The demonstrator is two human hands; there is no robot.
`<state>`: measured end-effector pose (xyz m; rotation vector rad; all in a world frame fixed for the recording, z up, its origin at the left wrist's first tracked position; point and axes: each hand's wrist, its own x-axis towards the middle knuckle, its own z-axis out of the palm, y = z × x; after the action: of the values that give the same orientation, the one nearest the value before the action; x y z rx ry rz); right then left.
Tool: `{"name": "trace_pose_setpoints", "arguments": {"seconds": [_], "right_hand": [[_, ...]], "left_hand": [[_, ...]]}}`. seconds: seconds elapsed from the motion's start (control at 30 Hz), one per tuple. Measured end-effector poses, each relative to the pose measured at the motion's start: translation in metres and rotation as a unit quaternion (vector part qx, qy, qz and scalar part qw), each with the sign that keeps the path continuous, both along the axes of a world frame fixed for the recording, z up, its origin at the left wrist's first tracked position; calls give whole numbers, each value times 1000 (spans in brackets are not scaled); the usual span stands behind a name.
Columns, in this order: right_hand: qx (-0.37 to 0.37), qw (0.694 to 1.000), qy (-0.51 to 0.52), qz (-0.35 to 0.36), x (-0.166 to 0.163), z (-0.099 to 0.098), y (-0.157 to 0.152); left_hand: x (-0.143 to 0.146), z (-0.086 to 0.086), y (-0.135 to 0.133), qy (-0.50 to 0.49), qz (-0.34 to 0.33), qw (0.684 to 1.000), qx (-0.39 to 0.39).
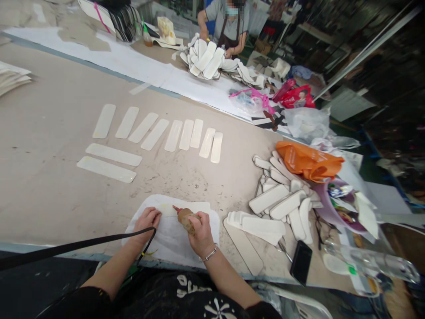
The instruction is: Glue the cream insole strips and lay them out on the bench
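My right hand (200, 230) is closed round a small brown glue bottle (185, 217), whose red tip points left onto a pale strip (186, 207) lying on a white sheet (172, 232). My left hand (147, 219) presses with curled fingers on the left end of that strip. Several glued strips (156, 134) lie in a row farther out on the table, and two longer ones (109, 161) lie crosswise below them.
A heap of white padded strips (282, 199) sits to the right, beside an orange bag (307, 161), a black phone (301, 262) and a plastic bottle (372, 261). A black strap (76, 246) crosses my left arm. Across the table a person (229, 26) handles white pieces (206, 60).
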<state>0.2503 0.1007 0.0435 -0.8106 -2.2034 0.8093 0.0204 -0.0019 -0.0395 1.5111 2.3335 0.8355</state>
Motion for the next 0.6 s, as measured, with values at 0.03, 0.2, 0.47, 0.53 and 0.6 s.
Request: {"name": "trace_pose_setpoints", "arguments": {"seconds": [0.03,0.2,0.47,0.53,0.6], "right_hand": [[2,1000,-4,-10,5,1,1],[10,998,-22,-64,34,1,7],[27,989,-51,-137,75,-4,14],[35,986,-56,-151,82,-5,16],[44,984,-59,-161,87,-6,17]], "left_hand": [[0,1,1,6,-2,1000,7],[0,2,3,32,-13,999,41],[-1,1,3,67,-25,996,55],[0,1,3,66,-21,996,49],[0,2,3,55,-12,998,38]]}}
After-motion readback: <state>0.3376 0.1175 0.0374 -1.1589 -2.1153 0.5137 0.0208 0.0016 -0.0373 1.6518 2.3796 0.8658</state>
